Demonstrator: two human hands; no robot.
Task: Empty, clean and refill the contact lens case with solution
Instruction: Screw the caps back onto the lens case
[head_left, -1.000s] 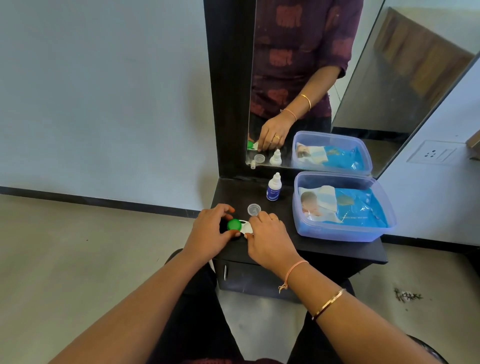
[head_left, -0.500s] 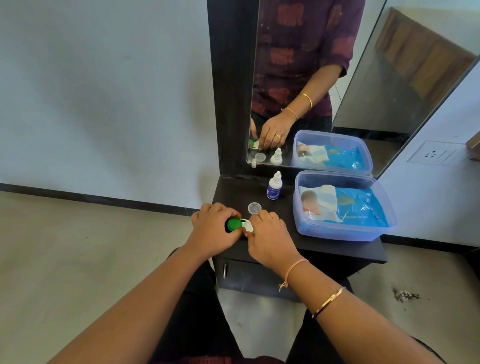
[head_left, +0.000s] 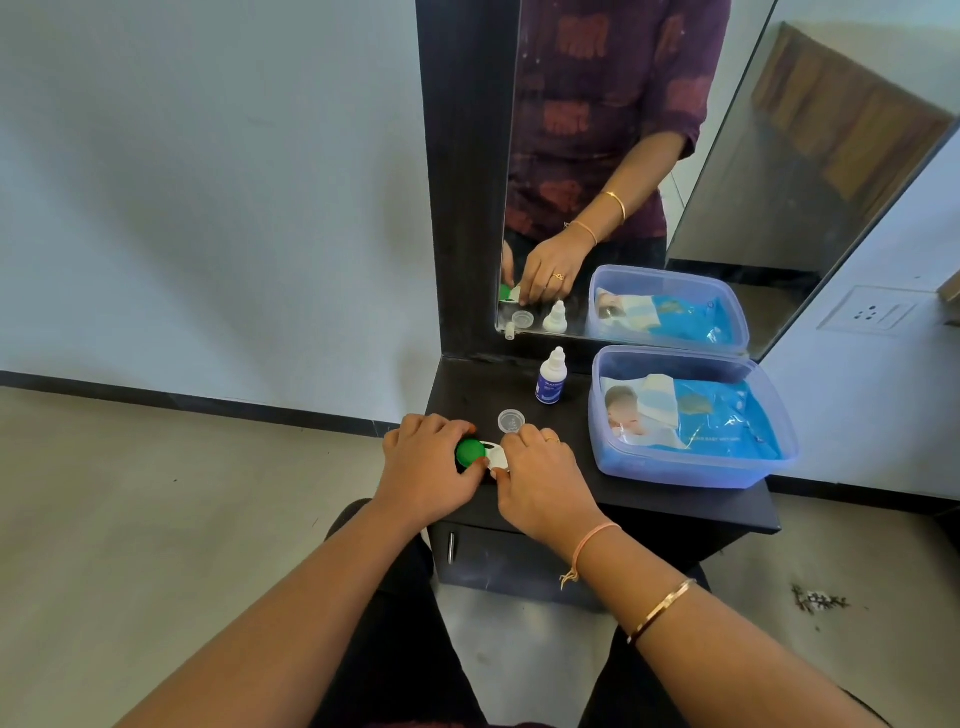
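Note:
A white contact lens case (head_left: 496, 457) with a green cap (head_left: 470, 452) on its left well rests near the front left of the black dresser top (head_left: 649, 499). My left hand (head_left: 431, 467) has its fingers closed around the green cap. My right hand (head_left: 540, 480) pinches the white right side of the case. A loose clear cap (head_left: 511, 420) lies just behind the case. A small white solution bottle (head_left: 551, 376) with a blue label stands upright further back, its nozzle bare.
A clear blue plastic box (head_left: 691, 418) holding a pack of baby wipes fills the right side of the dresser top. A mirror (head_left: 649, 171) in a black frame rises at the back. A wall socket (head_left: 870, 312) is on the right wall.
My left hand has closed further over the green cap, its fingers shifting round it. My right hand stays on the white side of the case. Nothing else has moved.

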